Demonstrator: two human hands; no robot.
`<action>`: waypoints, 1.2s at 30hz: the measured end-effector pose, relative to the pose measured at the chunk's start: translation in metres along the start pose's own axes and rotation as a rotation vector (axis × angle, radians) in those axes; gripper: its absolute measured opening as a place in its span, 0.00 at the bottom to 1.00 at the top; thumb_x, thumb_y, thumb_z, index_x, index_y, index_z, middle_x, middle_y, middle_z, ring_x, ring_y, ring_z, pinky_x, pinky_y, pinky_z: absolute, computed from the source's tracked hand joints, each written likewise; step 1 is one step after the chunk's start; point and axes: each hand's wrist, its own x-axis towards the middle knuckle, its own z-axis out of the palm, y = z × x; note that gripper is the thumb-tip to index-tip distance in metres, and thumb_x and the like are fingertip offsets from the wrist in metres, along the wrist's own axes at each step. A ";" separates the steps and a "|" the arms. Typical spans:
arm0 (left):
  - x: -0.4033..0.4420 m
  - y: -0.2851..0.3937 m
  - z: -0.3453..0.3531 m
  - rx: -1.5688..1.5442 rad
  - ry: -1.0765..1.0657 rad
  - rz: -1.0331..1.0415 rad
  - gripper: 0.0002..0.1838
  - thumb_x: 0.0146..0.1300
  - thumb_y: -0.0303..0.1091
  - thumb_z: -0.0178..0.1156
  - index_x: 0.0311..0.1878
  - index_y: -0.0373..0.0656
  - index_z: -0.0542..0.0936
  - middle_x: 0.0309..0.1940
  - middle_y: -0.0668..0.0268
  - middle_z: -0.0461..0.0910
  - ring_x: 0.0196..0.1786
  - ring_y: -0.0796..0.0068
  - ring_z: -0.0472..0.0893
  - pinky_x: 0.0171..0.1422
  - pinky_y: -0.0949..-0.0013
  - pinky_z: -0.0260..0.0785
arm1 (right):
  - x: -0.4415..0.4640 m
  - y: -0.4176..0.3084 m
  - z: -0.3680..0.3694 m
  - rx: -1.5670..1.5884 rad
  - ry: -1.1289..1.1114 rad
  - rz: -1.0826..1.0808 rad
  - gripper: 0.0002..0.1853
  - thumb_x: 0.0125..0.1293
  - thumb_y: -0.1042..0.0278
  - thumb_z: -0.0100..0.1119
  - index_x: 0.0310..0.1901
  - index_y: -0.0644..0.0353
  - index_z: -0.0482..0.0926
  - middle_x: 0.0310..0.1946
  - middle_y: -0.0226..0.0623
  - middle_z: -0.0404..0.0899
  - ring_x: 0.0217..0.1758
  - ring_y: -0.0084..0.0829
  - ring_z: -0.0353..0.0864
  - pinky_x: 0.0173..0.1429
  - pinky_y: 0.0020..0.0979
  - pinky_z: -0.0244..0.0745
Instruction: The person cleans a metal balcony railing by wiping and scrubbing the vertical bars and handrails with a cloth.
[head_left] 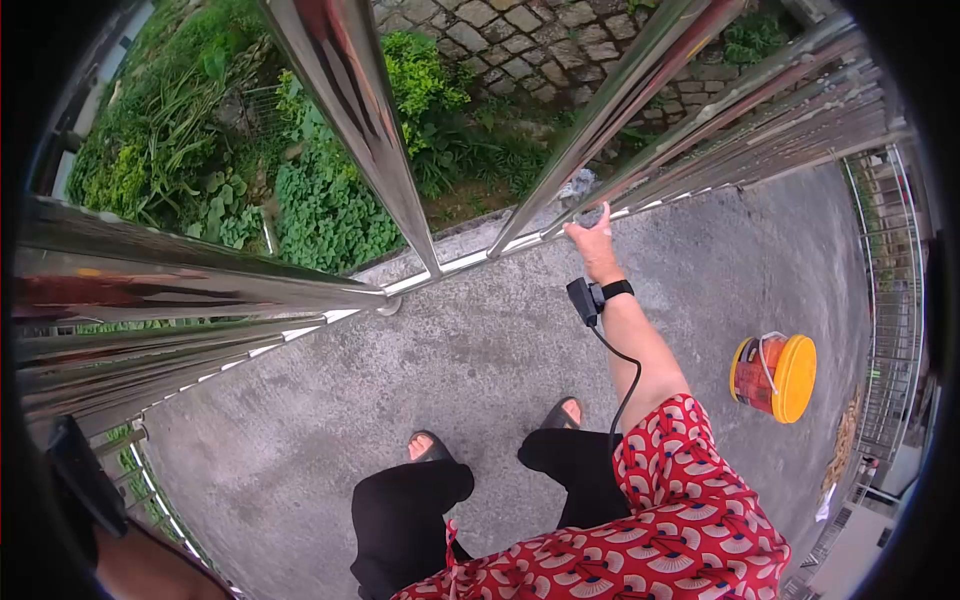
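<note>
My right hand [592,245] reaches down to the foot of the metal railing [465,262], close to a shiny upright bar [640,165]. Its thumb and one finger are spread apart; the other fingers are hard to make out. Just beyond the fingertips is a small whitish, crumpled-looking thing [577,187], and I cannot tell whether the hand touches it. A black device on a strap [588,300] sits at the right wrist, with a cable running up the arm. At the lower left edge my left forearm shows with another black device [85,475]; the left hand is out of sight.
A yellow-lidded bucket [780,378] with a handle stands on the grey concrete floor [480,350] to the right. Tall steel bars rise close in front and at the left. Behind them are green plants [330,215] and stone paving [520,45]. Another railing [895,300] runs along the right.
</note>
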 end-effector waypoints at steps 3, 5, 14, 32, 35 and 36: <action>-0.036 -0.003 -0.002 0.008 0.054 0.006 0.17 0.64 0.40 0.49 0.43 0.37 0.82 0.34 0.52 0.81 0.38 0.52 0.79 0.45 0.58 0.70 | 0.014 0.076 0.022 -0.117 0.037 0.093 0.52 0.49 0.70 0.67 0.70 0.62 0.40 0.48 0.36 0.74 0.47 0.27 0.73 0.56 0.26 0.67; -0.062 -0.005 -0.002 0.009 0.092 0.011 0.18 0.64 0.40 0.49 0.43 0.37 0.82 0.34 0.52 0.81 0.38 0.53 0.79 0.45 0.58 0.70 | 0.016 0.100 0.036 -0.197 0.062 0.069 0.53 0.48 0.68 0.68 0.70 0.63 0.41 0.48 0.39 0.75 0.48 0.29 0.73 0.57 0.26 0.66; -0.129 -0.032 0.013 -0.020 0.119 -0.023 0.19 0.65 0.42 0.47 0.45 0.37 0.81 0.36 0.53 0.81 0.39 0.54 0.80 0.46 0.58 0.70 | 0.025 -0.004 -0.004 -0.275 0.229 -0.381 0.23 0.49 0.72 0.63 0.49 0.65 0.71 0.36 0.32 0.78 0.36 0.24 0.75 0.43 0.27 0.72; -0.164 -0.052 0.034 -0.046 0.086 -0.036 0.22 0.66 0.45 0.45 0.47 0.37 0.79 0.39 0.53 0.81 0.40 0.57 0.80 0.49 0.59 0.69 | -0.055 -0.293 -0.022 -2.208 0.896 -1.427 0.18 0.57 0.65 0.59 0.51 0.53 0.75 0.47 0.37 0.75 0.54 0.37 0.71 0.63 0.49 0.58; -0.166 -0.050 0.035 -0.033 0.061 -0.039 0.22 0.67 0.46 0.45 0.48 0.37 0.79 0.39 0.53 0.81 0.40 0.58 0.80 0.50 0.59 0.69 | -0.046 -0.285 -0.009 -2.299 0.488 -1.122 0.17 0.51 0.59 0.64 0.43 0.54 0.78 0.40 0.35 0.77 0.52 0.35 0.73 0.64 0.46 0.59; -0.166 -0.048 0.036 -0.029 0.056 -0.042 0.23 0.67 0.46 0.45 0.48 0.37 0.79 0.39 0.53 0.81 0.41 0.58 0.80 0.50 0.59 0.69 | -0.035 -0.278 -0.011 -2.270 0.377 -1.160 0.18 0.46 0.55 0.67 0.37 0.55 0.78 0.35 0.34 0.77 0.48 0.35 0.74 0.60 0.44 0.62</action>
